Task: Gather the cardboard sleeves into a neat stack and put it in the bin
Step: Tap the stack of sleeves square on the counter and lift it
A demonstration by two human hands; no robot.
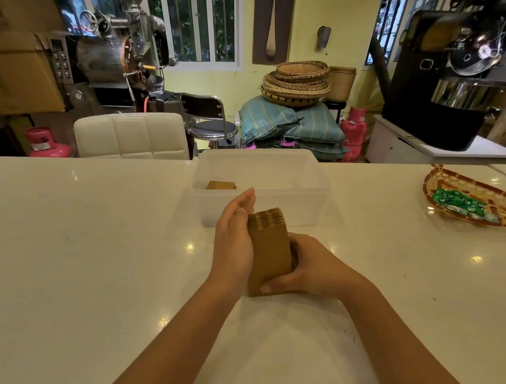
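A: In the head view, what are the hands doing with the sleeves?

B: Both are clamping the stack of cardboard sleeves, which is standing on edge on the white worktop, just in front of the clear plastic bin. The left hand is lying flat against the stack's left face, fingers straight and pressed together. The right hand is wrapping round the right side and near end, thumb across the front.

A: Why hold it that way?

B: Probably to square the edges (a flat palm is working as a guide while the other hand is squeezing), so the stack is going in as one block. A few sleeves are already lying inside the bin, at its left.

A: And the surroundings?

B: The worktop is glossy, reflecting ceiling lights, and is looking slippery under cardboard. A woven tray holding green packets is sitting well apart to the right. Behind, roasting machines, stacked baskets, sacks and pink gas cylinders are crowding the room.
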